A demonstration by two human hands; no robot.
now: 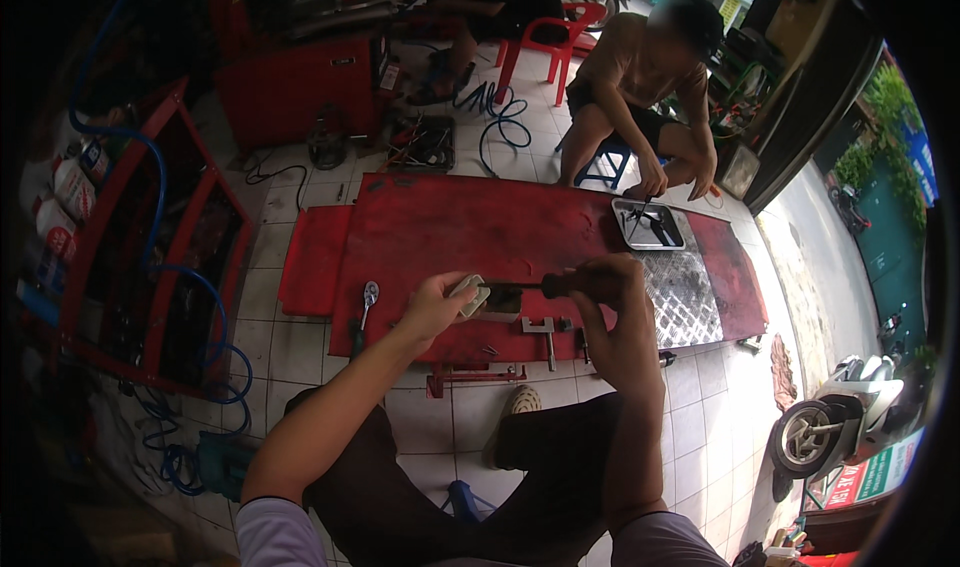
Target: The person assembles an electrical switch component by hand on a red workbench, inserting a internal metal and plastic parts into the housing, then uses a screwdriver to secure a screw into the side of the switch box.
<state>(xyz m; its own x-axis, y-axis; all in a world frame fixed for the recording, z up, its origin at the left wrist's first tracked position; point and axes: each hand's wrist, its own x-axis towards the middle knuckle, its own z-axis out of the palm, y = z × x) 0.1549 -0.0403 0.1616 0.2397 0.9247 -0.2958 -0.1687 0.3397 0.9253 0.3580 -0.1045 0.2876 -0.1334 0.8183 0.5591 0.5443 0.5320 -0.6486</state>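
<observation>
Red tbl (450, 227): metal tray (640, 239) far R, ratchet (364, 315) nr L, metal tool (549, 339) nr edge.

1 head-worn fisheye view, facing down, near red platform (450, 227)

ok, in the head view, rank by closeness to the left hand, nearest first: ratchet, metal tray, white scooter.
From the left hand:
1. Ratchet: just to its left, on the red platform.
2. Metal tray: to its right, toward the platform's far edge.
3. White scooter: far right, past the platform's right end.
</observation>
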